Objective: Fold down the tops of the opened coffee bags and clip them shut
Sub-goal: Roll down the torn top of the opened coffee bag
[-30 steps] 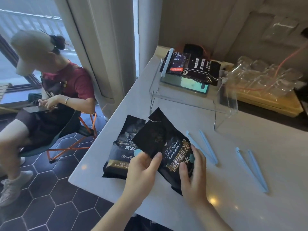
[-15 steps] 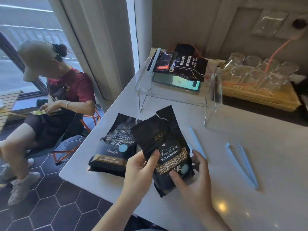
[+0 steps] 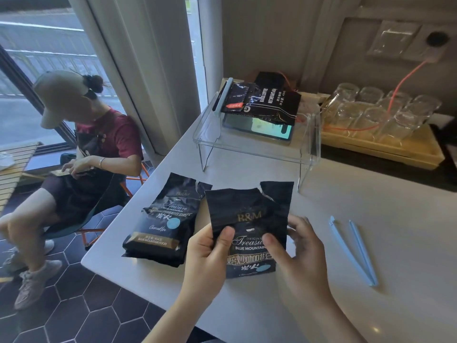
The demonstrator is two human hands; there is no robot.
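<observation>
White table (image 3: 371, 199), hands (image 3: 252, 256) near front edge.

Black coffee bag (image 3: 249, 214) upright in both hands' grip, blue clip (image 3: 356, 251) nearby.

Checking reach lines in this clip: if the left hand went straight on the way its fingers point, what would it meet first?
The left hand already grips the coffee bag; its fingers point up and right across the bag, so it would only meet more bag.
</observation>
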